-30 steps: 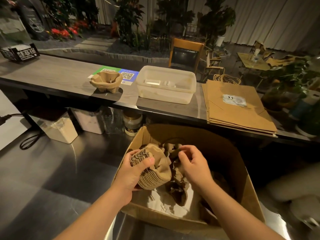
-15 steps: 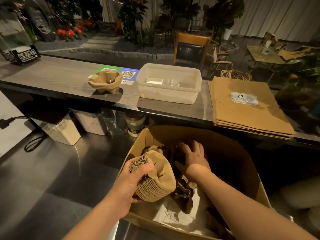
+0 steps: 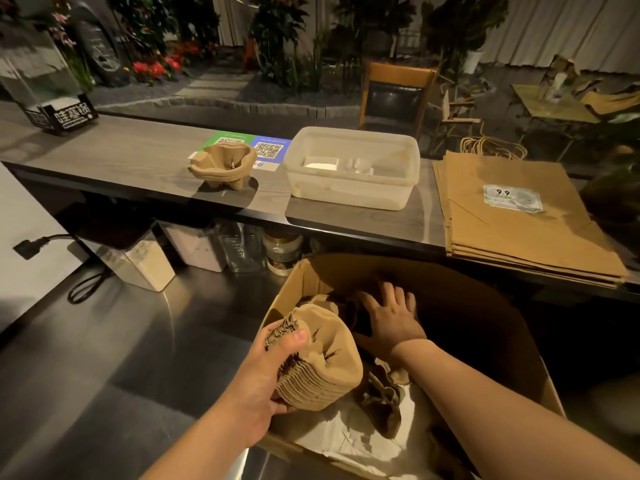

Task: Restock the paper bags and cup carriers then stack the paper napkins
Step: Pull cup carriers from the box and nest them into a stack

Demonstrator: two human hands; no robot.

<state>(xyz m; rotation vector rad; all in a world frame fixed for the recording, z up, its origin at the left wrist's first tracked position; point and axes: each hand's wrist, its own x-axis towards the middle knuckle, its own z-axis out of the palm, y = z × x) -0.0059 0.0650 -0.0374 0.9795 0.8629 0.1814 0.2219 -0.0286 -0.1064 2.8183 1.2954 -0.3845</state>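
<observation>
My left hand grips a thick stack of brown pulp cup carriers at the near left corner of an open cardboard box. My right hand reaches deep into the box with fingers spread, over more dark loose carriers and white paper at the bottom. A small stack of cup carriers stands on the wooden counter. Flat brown paper bags lie piled at the counter's right end. No napkins are plainly visible.
A translucent plastic tub sits mid-counter beside QR code cards. Under the counter stand storage containers and a jar on the steel worktop. A black sign holder is far left.
My right hand left the carrier stack and reached farther into the box, fingers spreading. My left hand keeps its hold on the stack, which shifted slightly toward me.
</observation>
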